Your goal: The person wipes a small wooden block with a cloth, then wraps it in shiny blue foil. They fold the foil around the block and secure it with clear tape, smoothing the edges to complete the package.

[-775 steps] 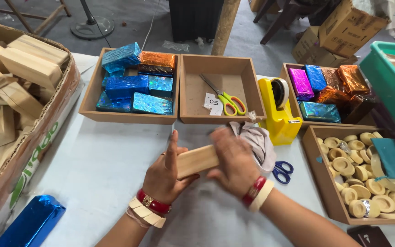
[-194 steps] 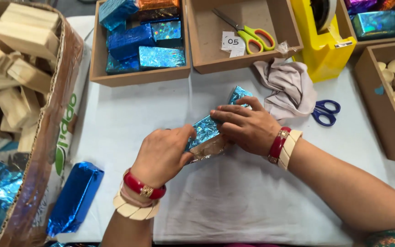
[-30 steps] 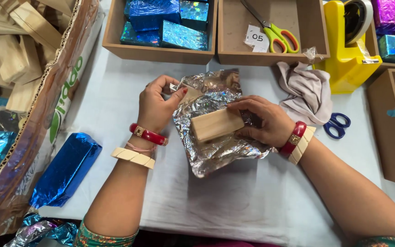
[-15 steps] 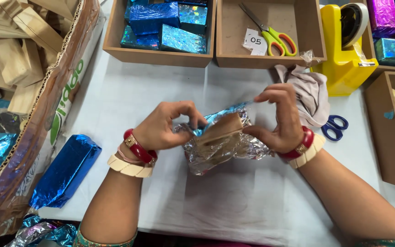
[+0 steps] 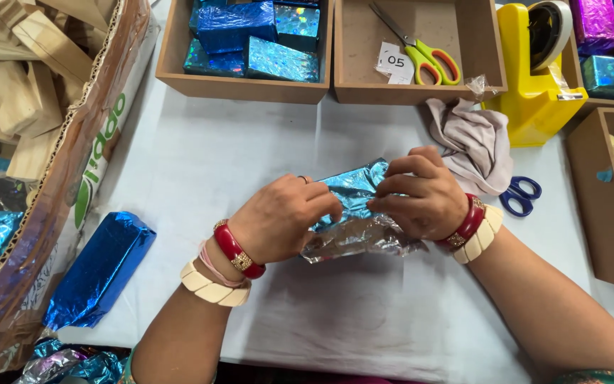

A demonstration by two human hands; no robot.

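Item: crinkled blue-and-silver foil sheet bundled around a block (image 5: 355,217), mid-desk, long axis left to right. We pinch it from both ends: left hand (image 5: 282,224) and right hand (image 5: 421,195) closed on the foil, equally near. The block itself is probably hidden inside.

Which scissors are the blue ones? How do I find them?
Look at the tall yellow tape dispenser at the table's far right. Just below it lies a crumpled grey cloth, and the blue scissors poke out from its lower edge. The other scissors have yellow-green handles and sit inside a box.
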